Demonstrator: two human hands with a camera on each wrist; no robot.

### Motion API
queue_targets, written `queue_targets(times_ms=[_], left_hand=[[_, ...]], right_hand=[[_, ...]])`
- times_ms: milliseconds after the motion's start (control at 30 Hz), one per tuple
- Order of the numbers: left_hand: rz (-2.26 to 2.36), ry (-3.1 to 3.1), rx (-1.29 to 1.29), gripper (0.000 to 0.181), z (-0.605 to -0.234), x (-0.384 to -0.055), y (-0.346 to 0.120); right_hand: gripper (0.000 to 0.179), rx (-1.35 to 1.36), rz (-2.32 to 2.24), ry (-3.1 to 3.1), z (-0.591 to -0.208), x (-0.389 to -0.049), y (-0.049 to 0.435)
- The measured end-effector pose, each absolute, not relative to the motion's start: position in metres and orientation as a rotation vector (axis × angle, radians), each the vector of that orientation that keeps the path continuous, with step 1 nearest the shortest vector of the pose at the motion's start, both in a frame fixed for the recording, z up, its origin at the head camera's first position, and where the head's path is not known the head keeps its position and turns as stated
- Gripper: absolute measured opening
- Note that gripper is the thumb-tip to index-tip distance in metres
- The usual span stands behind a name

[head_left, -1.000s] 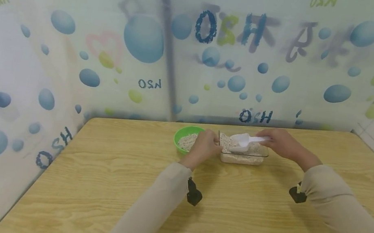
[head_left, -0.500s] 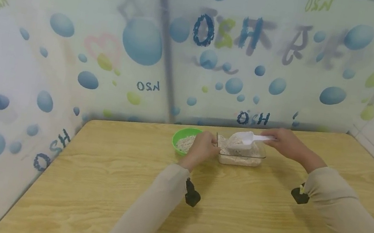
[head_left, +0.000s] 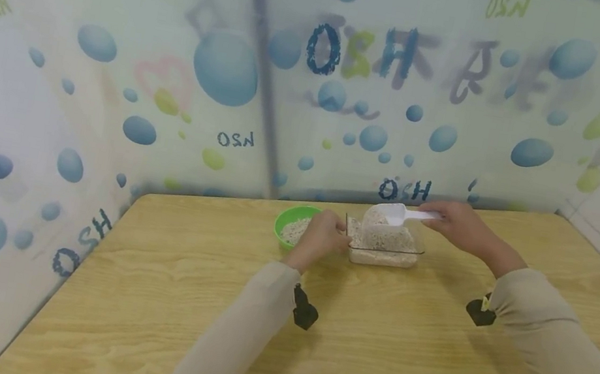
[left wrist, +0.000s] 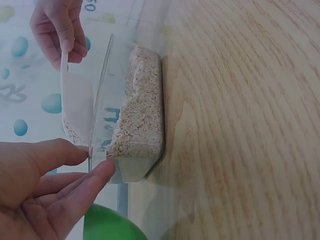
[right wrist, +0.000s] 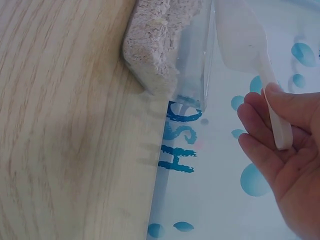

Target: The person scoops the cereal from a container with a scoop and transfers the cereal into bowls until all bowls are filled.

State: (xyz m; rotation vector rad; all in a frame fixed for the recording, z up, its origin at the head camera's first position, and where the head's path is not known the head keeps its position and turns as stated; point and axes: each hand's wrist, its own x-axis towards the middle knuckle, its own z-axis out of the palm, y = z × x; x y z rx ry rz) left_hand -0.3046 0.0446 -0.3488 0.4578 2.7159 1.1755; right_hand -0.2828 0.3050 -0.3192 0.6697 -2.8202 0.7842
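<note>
A clear rectangular container (head_left: 384, 261) of oat flakes stands near the table's far edge. My left hand (head_left: 320, 238) pinches its left end at the rim between thumb and fingers, as the left wrist view shows. My right hand (head_left: 462, 227) holds a white scoop (head_left: 395, 213) by the handle (right wrist: 277, 120), thumb on top and fingers beneath. The scoop is above the container's rim, with oat flakes (left wrist: 72, 131) in its bowl. Left of the container, partly behind my left hand, sits a green bowl (head_left: 281, 218) with oat flakes in it.
The wood-grain table (head_left: 367, 357) extends toward me in front of the container. Right behind its far edge rises a pale wall covering (head_left: 311, 123) with blue and green bubbles. More of the covering stands along the left and right sides.
My right hand has raised the scoop out of the oat flakes to above the container, its bowl now carrying flakes. My left hand stays on the container's rim.
</note>
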Motion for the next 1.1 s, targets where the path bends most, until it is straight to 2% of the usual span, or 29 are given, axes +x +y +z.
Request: queue_targets(times_ms=[100, 233, 333, 633, 1100], left_hand=[[1.177, 2.715, 0.465, 0.038, -0.347, -0.305, 0.041], [1.187, 2.736, 0.499, 0.009, -0.345, -0.306, 0.031], [1.219, 2.719, 0.514, 0.032, -0.341, -0.307, 0.021], [1.270, 2.737, 0.440, 0.034, -0.329, -0.310, -0.013], [1.319, 2.789, 0.342, 0.034, -0.337, -0.319, -0.064]], right_hand=[[0.023, 0.698, 0.783, -2.784, -0.316, -0.284, 0.303], [0.023, 0.701, 0.796, -2.770, -0.310, -0.284, 0.299], [0.027, 0.675, 0.810, -2.798, -0.306, -0.282, 0.295], [0.029, 0.686, 0.846, -2.797, -0.306, -0.286, 0.280], [0.028, 0.800, 0.967, -2.785, -0.310, -0.298, 0.242]])
